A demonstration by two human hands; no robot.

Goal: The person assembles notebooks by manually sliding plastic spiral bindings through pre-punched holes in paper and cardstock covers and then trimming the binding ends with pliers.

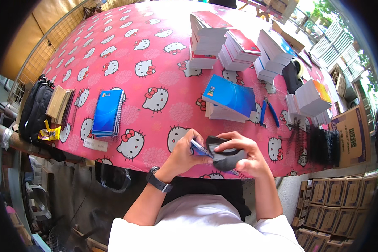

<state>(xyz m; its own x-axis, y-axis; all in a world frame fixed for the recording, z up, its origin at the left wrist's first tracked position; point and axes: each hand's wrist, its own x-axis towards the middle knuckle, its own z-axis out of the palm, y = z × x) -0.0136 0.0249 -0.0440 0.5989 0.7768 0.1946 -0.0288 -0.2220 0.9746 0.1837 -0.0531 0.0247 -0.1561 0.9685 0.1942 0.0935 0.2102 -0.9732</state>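
Observation:
My left hand, with a watch on its wrist, is closed on a small blue notebook at the table's front edge. Dark spiral wire shows along the notebook's side. Fingers of my right hand wrap round a black rounded object pressed against or close beside the notebook; its exact kind is unclear. A piece of thin coil pokes out below my right hand. Much of the notebook is hidden behind the black object and my fingers.
Left lies a stack of blue spiral notebooks. Ahead are loose blue-covered pads, red-covered stacks and blue-handled pliers. Black coils and a carton stand right. The pink-covered table ends before my body.

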